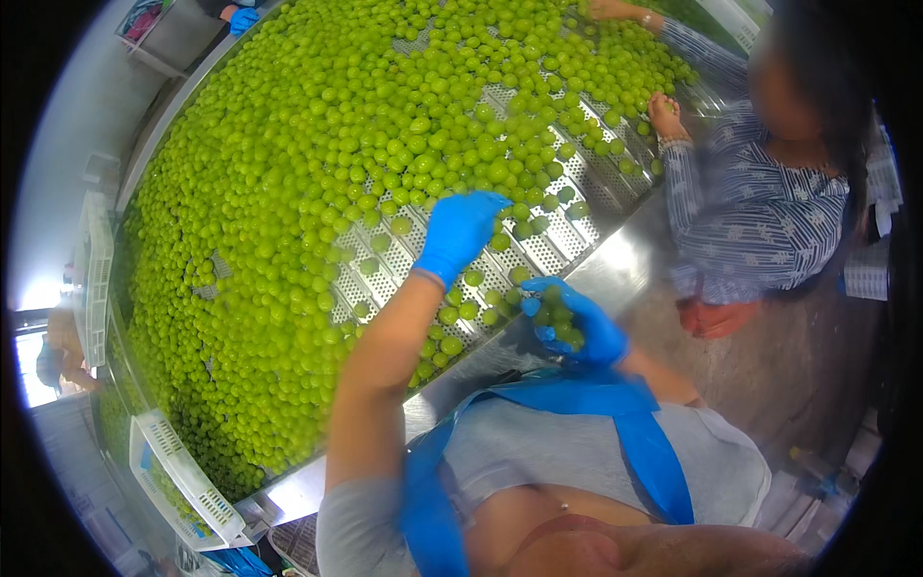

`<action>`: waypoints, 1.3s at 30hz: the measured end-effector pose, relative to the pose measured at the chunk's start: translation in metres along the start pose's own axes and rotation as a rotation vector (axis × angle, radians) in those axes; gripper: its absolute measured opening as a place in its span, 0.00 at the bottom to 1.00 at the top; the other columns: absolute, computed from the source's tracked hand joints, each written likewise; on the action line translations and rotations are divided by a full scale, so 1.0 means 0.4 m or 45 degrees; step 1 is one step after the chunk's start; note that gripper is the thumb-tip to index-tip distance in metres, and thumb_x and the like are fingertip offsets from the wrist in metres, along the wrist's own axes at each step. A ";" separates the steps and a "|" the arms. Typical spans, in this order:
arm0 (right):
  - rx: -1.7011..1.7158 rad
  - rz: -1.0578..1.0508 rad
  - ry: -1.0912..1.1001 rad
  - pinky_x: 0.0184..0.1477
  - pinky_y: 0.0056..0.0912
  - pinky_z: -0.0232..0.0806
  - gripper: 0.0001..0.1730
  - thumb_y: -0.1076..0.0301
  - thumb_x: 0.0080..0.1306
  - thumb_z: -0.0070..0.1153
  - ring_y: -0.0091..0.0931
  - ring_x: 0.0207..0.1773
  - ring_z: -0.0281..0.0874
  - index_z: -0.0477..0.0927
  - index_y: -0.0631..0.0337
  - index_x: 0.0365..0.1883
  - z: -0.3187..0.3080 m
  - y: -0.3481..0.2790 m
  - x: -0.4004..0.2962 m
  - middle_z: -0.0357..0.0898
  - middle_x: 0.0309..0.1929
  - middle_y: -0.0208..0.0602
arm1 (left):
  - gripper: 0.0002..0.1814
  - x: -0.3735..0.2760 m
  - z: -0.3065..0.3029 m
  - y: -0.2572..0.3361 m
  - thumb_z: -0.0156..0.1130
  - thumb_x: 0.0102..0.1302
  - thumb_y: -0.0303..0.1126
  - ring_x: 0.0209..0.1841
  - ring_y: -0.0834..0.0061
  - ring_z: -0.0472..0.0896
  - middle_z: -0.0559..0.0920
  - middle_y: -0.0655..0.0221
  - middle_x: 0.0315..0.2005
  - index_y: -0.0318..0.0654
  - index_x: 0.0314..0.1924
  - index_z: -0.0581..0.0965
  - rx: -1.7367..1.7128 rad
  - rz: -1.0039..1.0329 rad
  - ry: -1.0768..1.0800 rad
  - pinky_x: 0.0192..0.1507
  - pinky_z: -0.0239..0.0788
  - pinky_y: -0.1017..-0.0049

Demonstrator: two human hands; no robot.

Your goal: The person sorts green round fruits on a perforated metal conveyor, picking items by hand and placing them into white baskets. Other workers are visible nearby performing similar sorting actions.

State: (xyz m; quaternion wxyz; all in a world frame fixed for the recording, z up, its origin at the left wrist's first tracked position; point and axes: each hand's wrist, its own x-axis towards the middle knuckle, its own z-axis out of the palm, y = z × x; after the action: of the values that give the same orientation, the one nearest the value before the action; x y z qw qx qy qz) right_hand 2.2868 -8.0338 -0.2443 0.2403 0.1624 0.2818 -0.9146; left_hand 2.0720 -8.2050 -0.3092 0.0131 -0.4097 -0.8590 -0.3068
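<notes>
Many round green fruits point(288, 216) lie over a perforated metal table point(364, 278). My left hand point(461, 231), in a blue glove, reaches over the table with its fingers down among the fruits; whether a fruit is between the fingertips is hidden. To its right, near the table's metal edge, my right hand point(580, 324), also blue-gloved, is cupped around several green fruits point(559, 317). Loose fruits lie on the perforated metal between the two hands.
A co-worker point(757, 195) in a patterned top stands at the right, both bare hands at the fruits. Another person's blue-gloved hand point(244, 20) is at the top left rim. A white plastic crate point(191, 472) holding green fruits sits at the lower left, beside the table.
</notes>
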 end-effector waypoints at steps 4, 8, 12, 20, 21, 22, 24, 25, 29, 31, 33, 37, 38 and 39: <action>0.008 -0.027 0.022 0.30 0.19 0.70 0.35 0.44 0.79 0.52 0.23 0.40 0.76 0.65 0.55 0.75 0.013 0.014 -0.005 0.74 0.59 0.34 | 0.18 0.017 0.036 -0.074 0.63 0.65 0.27 0.39 0.56 0.87 0.88 0.59 0.45 0.51 0.54 0.85 0.174 -0.130 0.032 0.42 0.79 0.59; 0.054 0.028 0.059 0.30 0.18 0.69 0.34 0.46 0.78 0.53 0.22 0.39 0.75 0.66 0.57 0.74 0.030 0.010 0.012 0.74 0.57 0.32 | 0.15 -0.028 0.003 -0.049 0.62 0.67 0.26 0.37 0.57 0.87 0.87 0.57 0.43 0.44 0.52 0.84 0.170 -0.326 0.137 0.40 0.79 0.59; -0.030 0.144 0.140 0.30 0.19 0.71 0.33 0.47 0.78 0.53 0.24 0.40 0.76 0.68 0.58 0.73 0.057 0.052 0.044 0.76 0.56 0.34 | 0.14 -0.263 0.153 0.083 0.62 0.69 0.27 0.45 0.56 0.87 0.88 0.57 0.47 0.39 0.53 0.84 -0.956 -0.259 -0.159 0.42 0.80 0.59; -0.220 0.184 -0.012 0.30 0.21 0.71 0.35 0.45 0.79 0.52 0.25 0.40 0.76 0.66 0.56 0.75 0.131 0.073 0.051 0.77 0.57 0.36 | 0.20 -0.511 -0.182 0.050 0.59 0.69 0.26 0.53 0.62 0.86 0.86 0.70 0.58 0.57 0.56 0.86 -0.090 0.017 -0.459 0.52 0.80 0.65; -0.211 0.198 -0.025 0.30 0.21 0.71 0.35 0.44 0.79 0.52 0.24 0.40 0.76 0.66 0.56 0.75 0.125 0.087 0.049 0.76 0.58 0.36 | 0.19 -0.577 -0.218 0.003 0.58 0.71 0.26 0.49 0.64 0.87 0.87 0.69 0.55 0.59 0.55 0.87 -0.095 0.099 -0.244 0.50 0.81 0.66; -0.232 0.208 0.060 0.30 0.20 0.70 0.36 0.43 0.78 0.51 0.23 0.41 0.77 0.65 0.55 0.76 0.116 0.100 0.050 0.76 0.59 0.36 | 0.20 -0.616 -0.274 -0.028 0.57 0.71 0.27 0.48 0.63 0.87 0.88 0.68 0.54 0.58 0.56 0.86 -0.002 -0.100 -0.215 0.49 0.80 0.64; -0.283 0.190 0.041 0.30 0.20 0.70 0.36 0.43 0.78 0.52 0.23 0.42 0.78 0.65 0.55 0.76 0.125 0.109 0.047 0.76 0.59 0.36 | 0.19 -0.685 -0.357 -0.109 0.57 0.71 0.28 0.46 0.62 0.87 0.88 0.64 0.50 0.56 0.57 0.86 0.275 -0.455 0.029 0.46 0.80 0.63; -0.315 0.193 0.015 0.30 0.20 0.70 0.36 0.42 0.78 0.52 0.23 0.42 0.78 0.65 0.55 0.76 0.132 0.119 0.046 0.76 0.59 0.36 | 0.19 -0.735 -0.374 -0.154 0.57 0.71 0.28 0.44 0.61 0.87 0.88 0.61 0.48 0.54 0.57 0.85 0.471 -0.628 0.258 0.44 0.79 0.63; -0.155 0.219 -0.050 0.30 0.20 0.71 0.37 0.43 0.78 0.52 0.24 0.42 0.78 0.64 0.56 0.76 0.124 0.155 0.062 0.77 0.59 0.35 | 0.17 -0.677 -0.429 -0.273 0.61 0.72 0.36 0.40 0.57 0.84 0.86 0.57 0.39 0.44 0.58 0.84 0.323 -1.001 0.568 0.43 0.76 0.60; -0.173 0.196 0.029 0.29 0.20 0.71 0.35 0.46 0.79 0.51 0.24 0.42 0.78 0.64 0.56 0.76 0.162 0.155 0.067 0.77 0.58 0.36 | 0.20 -0.537 -0.440 -0.313 0.63 0.72 0.42 0.42 0.53 0.84 0.86 0.54 0.39 0.40 0.58 0.83 0.113 -1.030 0.562 0.47 0.75 0.58; -0.237 0.152 0.042 0.29 0.20 0.70 0.34 0.47 0.80 0.51 0.25 0.41 0.77 0.64 0.56 0.76 0.158 0.163 0.084 0.77 0.58 0.37 | 0.22 -0.388 -0.459 -0.337 0.64 0.69 0.50 0.47 0.53 0.85 0.88 0.53 0.44 0.40 0.50 0.87 0.015 -1.129 0.340 0.51 0.76 0.59; 0.123 0.061 0.096 0.26 0.21 0.70 0.30 0.50 0.80 0.51 0.26 0.39 0.78 0.67 0.54 0.74 0.181 0.200 0.099 0.80 0.57 0.39 | 0.21 -0.198 -0.414 -0.408 0.60 0.70 0.50 0.51 0.58 0.87 0.89 0.60 0.49 0.45 0.50 0.89 0.393 -1.332 -0.386 0.51 0.78 0.59; 0.111 0.103 0.074 0.25 0.21 0.70 0.30 0.51 0.79 0.52 0.27 0.39 0.78 0.68 0.55 0.73 0.165 0.199 0.103 0.81 0.56 0.40 | 0.19 -0.206 -0.380 -0.437 0.62 0.70 0.47 0.51 0.60 0.88 0.89 0.63 0.50 0.46 0.50 0.89 0.436 -1.380 -0.446 0.51 0.78 0.59; 0.104 0.108 0.085 0.25 0.21 0.70 0.30 0.51 0.79 0.52 0.27 0.39 0.78 0.67 0.55 0.74 0.154 0.200 0.109 0.80 0.56 0.40 | 0.18 -0.192 -0.363 -0.452 0.61 0.71 0.47 0.50 0.59 0.88 0.90 0.62 0.49 0.46 0.49 0.89 0.492 -1.350 -0.477 0.49 0.78 0.59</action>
State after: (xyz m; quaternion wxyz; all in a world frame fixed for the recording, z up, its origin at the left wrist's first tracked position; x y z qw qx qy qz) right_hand 2.2831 -8.1435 -0.2495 0.2623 0.2144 0.2450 -0.9084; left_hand 1.9612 -8.4227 -0.3056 -0.2193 0.0377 -0.9744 -0.0320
